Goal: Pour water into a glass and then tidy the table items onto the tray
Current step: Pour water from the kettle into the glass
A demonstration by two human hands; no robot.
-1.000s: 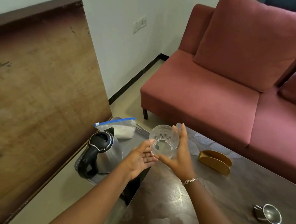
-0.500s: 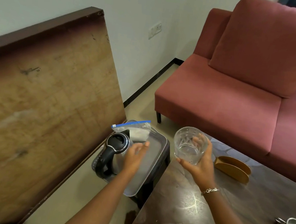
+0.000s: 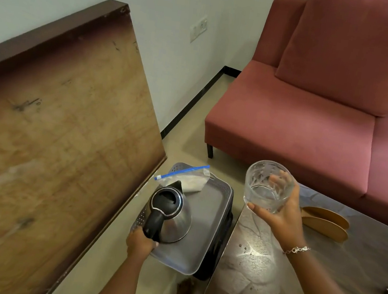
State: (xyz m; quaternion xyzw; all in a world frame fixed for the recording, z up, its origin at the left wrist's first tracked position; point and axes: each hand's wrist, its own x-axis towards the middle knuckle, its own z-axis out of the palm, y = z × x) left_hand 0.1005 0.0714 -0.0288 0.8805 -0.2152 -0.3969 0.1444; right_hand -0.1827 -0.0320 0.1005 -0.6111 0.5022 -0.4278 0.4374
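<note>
I've got my L hand wrapped round the black handle of the steel kettle, which sits upright on the grey tray beside the table. R hand grips the clear glass from below and behind, held up above the table edge, tilted a bit toward me. Zip bag w/ white powder lies at the tray's far end, just past the kettle spout.
</note>
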